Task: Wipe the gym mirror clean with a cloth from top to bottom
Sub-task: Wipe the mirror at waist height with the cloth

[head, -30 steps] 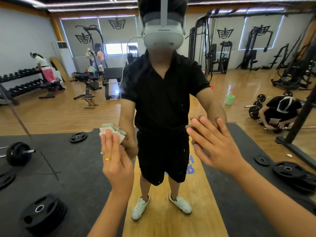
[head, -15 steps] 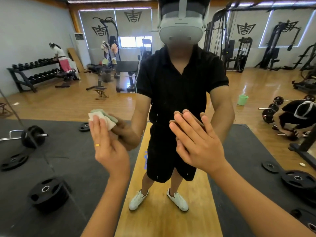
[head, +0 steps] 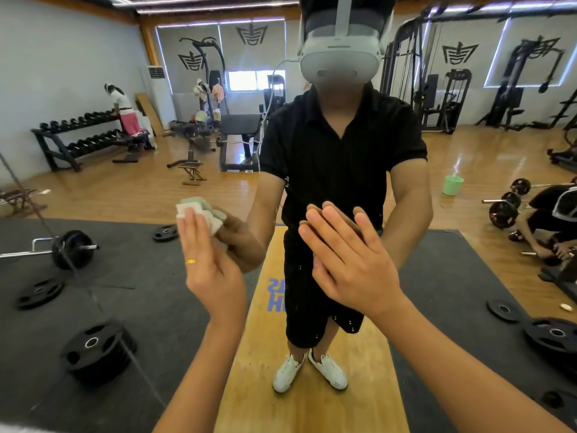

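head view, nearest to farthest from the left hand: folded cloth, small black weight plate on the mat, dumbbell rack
1. Folded white-and-green cloth: pressed under the fingers of the left hand.
2. Small black weight plate: just to its left.
3. Black dumbbell rack: far left wall.

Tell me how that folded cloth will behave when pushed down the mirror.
The cloth looks soft and floppy: folded layers bunch under the left hand, so it may unfold or shift. It seems light, so probably only pressure against the mirror keeps it up.

Wooden floor (head: 125, 198), black mats (head: 156, 292), weight plates (head: 93, 348), barbell (head: 71, 248), green bucket (head: 452, 185)
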A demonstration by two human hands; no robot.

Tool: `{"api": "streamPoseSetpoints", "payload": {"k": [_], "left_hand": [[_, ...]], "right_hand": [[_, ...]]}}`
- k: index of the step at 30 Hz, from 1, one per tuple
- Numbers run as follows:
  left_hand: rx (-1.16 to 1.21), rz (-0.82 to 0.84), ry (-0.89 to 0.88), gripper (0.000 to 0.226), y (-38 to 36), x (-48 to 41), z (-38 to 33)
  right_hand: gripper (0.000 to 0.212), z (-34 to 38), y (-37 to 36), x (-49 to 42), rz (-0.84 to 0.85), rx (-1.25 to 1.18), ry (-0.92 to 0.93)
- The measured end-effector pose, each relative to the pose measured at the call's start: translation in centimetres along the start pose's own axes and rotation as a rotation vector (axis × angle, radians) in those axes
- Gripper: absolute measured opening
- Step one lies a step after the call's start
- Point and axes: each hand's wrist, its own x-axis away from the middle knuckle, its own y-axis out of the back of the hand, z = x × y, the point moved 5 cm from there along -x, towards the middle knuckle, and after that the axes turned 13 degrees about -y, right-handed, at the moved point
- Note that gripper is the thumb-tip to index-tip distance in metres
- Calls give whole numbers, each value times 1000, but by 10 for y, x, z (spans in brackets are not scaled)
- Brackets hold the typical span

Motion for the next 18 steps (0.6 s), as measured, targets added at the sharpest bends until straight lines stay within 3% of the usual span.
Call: {"api": "streamPoseSetpoints", "payload": {"k": [4, 9, 12, 15, 18], "left_hand": [[67, 152, -186, 39, -24, 30, -47], [50, 246, -377, 44, -17, 27, -26], [35, 240, -435, 54, -8, -2, -15], [44, 208, -549, 32, -14, -55, -23], [65, 97, -524, 31, -28, -123, -42]], "right_hand": [[57, -1, 0, 1, 5, 12, 8], [56, -2, -2, 2, 26, 19, 1], [56, -1, -2, 1, 18, 26, 1], [55, -1, -2, 1, 10, 33, -1], [54, -1, -2, 0, 9, 33, 2]]}}
